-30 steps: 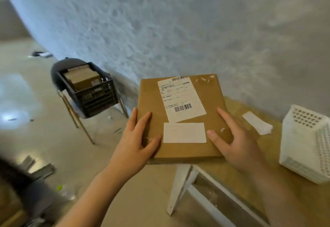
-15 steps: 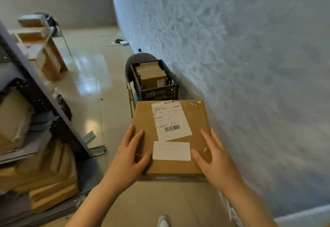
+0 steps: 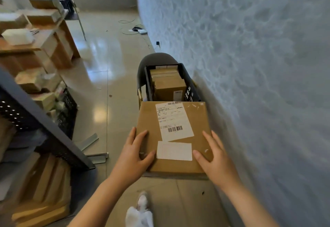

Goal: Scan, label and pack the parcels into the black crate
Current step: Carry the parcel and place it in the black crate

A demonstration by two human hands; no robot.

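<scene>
A textured grey wall rises close beside the right hand, and a glossy floor spreads below both hands. Off to the side of the left hand, a dark metal shelving rack carries stacked cardboard boxes. Just beyond the fingertips stands the black crate on a chair, with parcels upright inside. The flat cardboard parcel is held between the two hands, above the floor, its far edge near the crate. Each hand grips a near side edge, thumb lying on top, fingers along the side. Between the thumbs sits a blank white label, beyond it a printed shipping label with barcodes
</scene>
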